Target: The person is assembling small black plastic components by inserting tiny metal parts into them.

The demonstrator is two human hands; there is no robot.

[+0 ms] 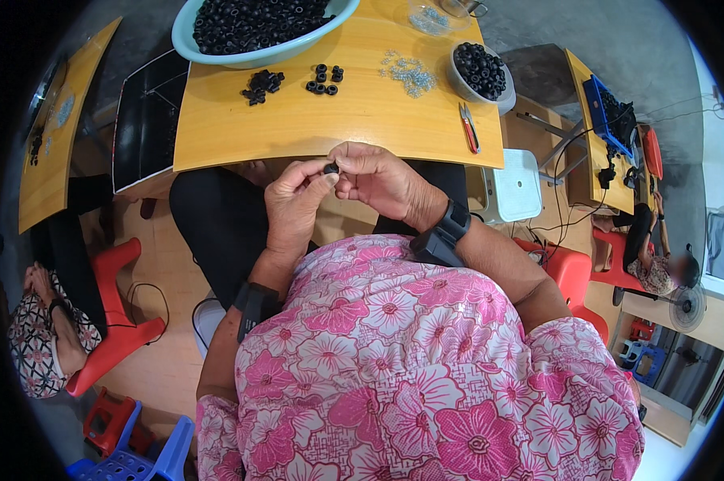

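Observation:
Both hands meet just in front of the near edge of a wooden table (pixel 298 128). My left hand (pixel 294 204) and my right hand (pixel 378 180) pinch one small black ring-shaped part (pixel 330 168) between their fingertips. On the table beyond lie two small groups of black rings (pixel 323 79), a darker clump (pixel 262 85) to their left, and a scatter of tiny clear-silver pieces (pixel 410 74). A large light-blue basin (pixel 257 32) full of black rings stands at the far left. A smaller grey bowl (pixel 480 74) of black rings stands at the right.
Red-handled pliers (pixel 468 127) lie near the table's right edge. A white stool (pixel 516 184) stands right of my knees. Red plastic stools (pixel 121 321) and blue ones (pixel 137 457) stand on the floor at left. Other people sit at neighbouring wooden tables (pixel 57 136) on both sides.

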